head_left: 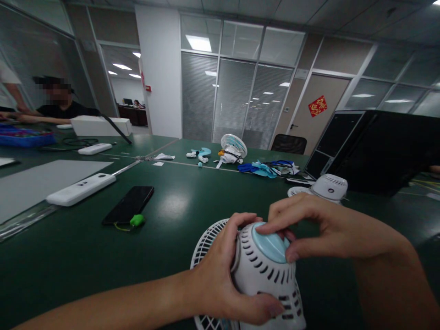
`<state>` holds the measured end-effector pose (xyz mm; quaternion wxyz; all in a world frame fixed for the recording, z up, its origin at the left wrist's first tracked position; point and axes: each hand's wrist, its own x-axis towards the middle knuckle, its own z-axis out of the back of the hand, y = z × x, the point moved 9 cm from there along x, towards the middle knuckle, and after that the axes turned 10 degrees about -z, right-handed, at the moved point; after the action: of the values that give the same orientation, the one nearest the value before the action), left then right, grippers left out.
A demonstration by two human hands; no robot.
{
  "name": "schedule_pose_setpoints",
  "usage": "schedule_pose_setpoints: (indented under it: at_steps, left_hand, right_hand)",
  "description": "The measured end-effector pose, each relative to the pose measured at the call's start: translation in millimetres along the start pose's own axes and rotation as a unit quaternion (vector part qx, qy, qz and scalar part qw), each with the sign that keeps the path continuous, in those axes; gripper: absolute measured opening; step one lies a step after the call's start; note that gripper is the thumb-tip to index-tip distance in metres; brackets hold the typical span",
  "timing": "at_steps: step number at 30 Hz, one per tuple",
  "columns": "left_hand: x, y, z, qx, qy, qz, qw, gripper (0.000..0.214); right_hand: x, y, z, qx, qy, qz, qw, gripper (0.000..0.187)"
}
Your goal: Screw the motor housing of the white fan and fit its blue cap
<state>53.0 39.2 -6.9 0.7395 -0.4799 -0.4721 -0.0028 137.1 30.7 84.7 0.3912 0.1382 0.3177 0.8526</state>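
A small white fan (249, 275) lies on the table with its round grille (208, 243) turned away from me and its slotted motor housing toward me. My left hand (223, 275) is wrapped round the housing, thumb on the near side and fingers over the far side. On the end of the housing sits a light-blue knob (271, 247). My right hand (309, 227) grips this knob between thumb and fingers; some of its fingertips are hidden behind it. Just beyond my right hand stands another white fan part (329, 187) with a vented housing.
A black phone (129, 205) with a green charm and a white power strip (82, 189) lie to the left. Farther back are a white fan (233, 149), blue gloves (263, 168) and small loose parts (202, 153). A large black case (381, 151) stands right; a person (63, 107) sits far left.
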Motion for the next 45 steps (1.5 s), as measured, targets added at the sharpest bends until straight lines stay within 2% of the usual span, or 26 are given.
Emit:
schedule_pose_setpoints:
  at_steps: [4,7,9,14,16,19,22,25,27,31,37,42,45]
  left_hand:
    - [3.2,-3.6,2.8,0.025,-0.008,0.000,1.000,0.095]
    - [4.8,-6.5,6.1,0.057,-0.015,-0.008,0.998,0.093]
    - [5.5,-9.2,6.6,0.060,-0.017,-0.023,0.998,0.092]
    - [6.2,-15.0,3.3,0.054,-0.010,-0.060,0.997,0.086]
    - [6.7,-14.4,2.8,0.057,-0.010,-0.058,0.997,0.083]
    - [8.1,-15.6,3.7,0.062,-0.015,-0.063,0.996,0.083]
    - [8.9,-16.6,2.7,0.047,-0.011,-0.067,0.997,0.083]
    - [7.5,-11.2,3.7,0.053,-0.016,-0.038,0.998,0.084]
    - [6.8,-11.2,3.8,0.062,-0.015,-0.042,0.997,0.087]
    - [8.3,-16.7,1.6,0.063,0.001,-0.073,0.995,0.087]
    - [10.1,-16.6,4.3,0.084,-0.008,-0.053,0.995,0.082]
    - [9.4,-12.6,6.5,0.076,-0.023,-0.031,0.996,0.089]
    - [9.1,-12.6,7.7,0.064,-0.011,-0.047,0.997,0.091]
  right_hand:
    - [5.8,-0.6,4.3,-0.043,-0.076,-0.039,0.995,0.028]
    - [11.3,4.2,3.8,-0.105,-0.139,-0.054,0.983,0.039]
    - [14.9,2.8,-0.5,-0.131,-0.151,-0.071,0.977,0.046]
    - [14.4,-8.1,-5.5,-0.157,-0.142,-0.121,0.970,0.049]
    - [9.0,-6.9,-2.7,-0.142,-0.132,-0.121,0.973,0.044]
    - [-2.8,0.7,4.6,-0.115,-0.111,-0.104,0.982,0.026]
    - [-12.0,9.5,7.0,-0.102,-0.069,-0.063,0.990,0.035]
    - [-14.5,11.1,5.2,-0.076,-0.029,-0.028,0.996,0.031]
    - [-12.8,8.1,4.8,-0.058,-0.020,-0.023,0.998,0.029]
    - [-4.7,-1.8,4.5,-0.053,-0.034,-0.064,0.996,0.033]
    - [9.0,-5.7,1.6,-0.132,-0.120,-0.125,0.976,0.048]
    - [3.9,-0.9,-1.6,-0.130,-0.137,-0.143,0.972,0.040]
    - [-4.8,3.7,-7.0,-0.114,-0.122,-0.144,0.975,0.047]
